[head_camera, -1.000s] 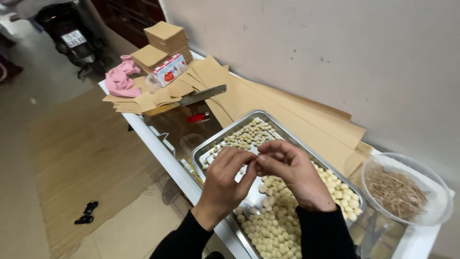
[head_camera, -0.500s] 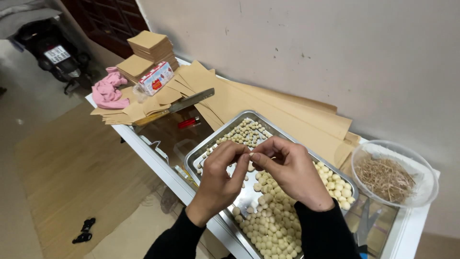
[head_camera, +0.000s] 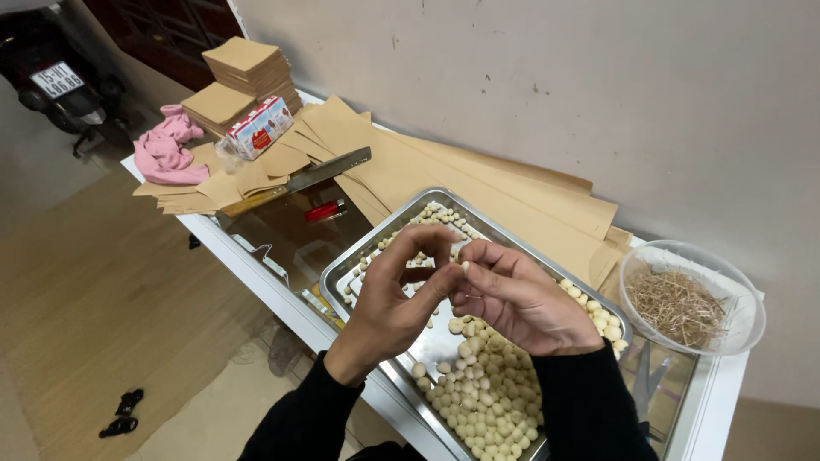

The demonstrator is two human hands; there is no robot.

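Table (head_camera: 256, 256): long white-framed glass-top bench along the wall, running away from me to the upper left. Brown paper sheets (head_camera: 478, 183) cover the wall side, with stacked brown paper squares (head_camera: 243, 64), a small red-and-white carton (head_camera: 260, 126), a pink cloth (head_camera: 166, 149) and a long blade with a wooden handle (head_camera: 299, 181) at the far end. A red lighter-like item (head_camera: 326, 211) lies on the glass.

Steel tray (head_camera: 359, 256): directly under my hands, long axis roughly parallel to the table edge. It holds pale round seeds (head_camera: 487, 401), heaped dense at my end and thin at the far end, with bare metal between.

Clear bowl (head_camera: 730, 282): to my right, just beside the tray's right corner, full of thin brown stalk-like bits (head_camera: 675, 303).

Left hand (head_camera: 389, 294): over the tray's middle, fingers curled, thumb tip meeting my right fingertips. Pinching, not loose.

Right hand (head_camera: 521, 303): just beside the left, touching it at the fingertips, fingers bent inward.

One seed (head_camera: 464, 266): pinched where both hands meet, above the tray's centre. Mostly covered; only a pale tip shows, so I can't read its long axis. It looks like the right fingers hold it and the left thumb presses on it, but I can't say which hand carries the load.

Key geometry: heap lies straight below and toward me, equally near both hands; bowl is rightward, so right hand is the nearer one.
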